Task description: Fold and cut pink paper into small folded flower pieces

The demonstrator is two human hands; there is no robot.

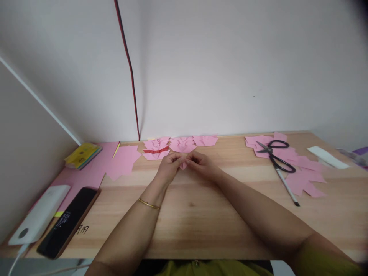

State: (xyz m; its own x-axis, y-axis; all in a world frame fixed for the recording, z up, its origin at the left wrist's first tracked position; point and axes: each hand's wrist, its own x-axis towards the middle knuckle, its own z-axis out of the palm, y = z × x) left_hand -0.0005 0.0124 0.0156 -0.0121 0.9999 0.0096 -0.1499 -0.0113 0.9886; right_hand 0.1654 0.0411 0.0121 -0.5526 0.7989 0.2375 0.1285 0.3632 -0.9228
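Note:
A small piece of folded pink paper [183, 165] is pinched between my two hands above the middle of the table. My left hand [170, 165], with a gold bangle at its wrist, grips the paper's left side with thumb and fingers. On the other side my right hand [202, 165] holds it the same way, and the fingertips of both hands nearly meet. Much of the paper is hidden behind the fingers. Just beyond the hands lie several folded pink paper shapes [183, 145] in groups along the wall, one group with a red strip [156, 150] across it.
Black-handled scissors [270, 150] and a pen [287, 187] rest by pink paper scraps [306, 176] at right, near a white strip [327, 157]. On the left are pink sheets [122, 161], a yellow pack [82, 155], a white power bank [40, 214] and a phone [67, 222].

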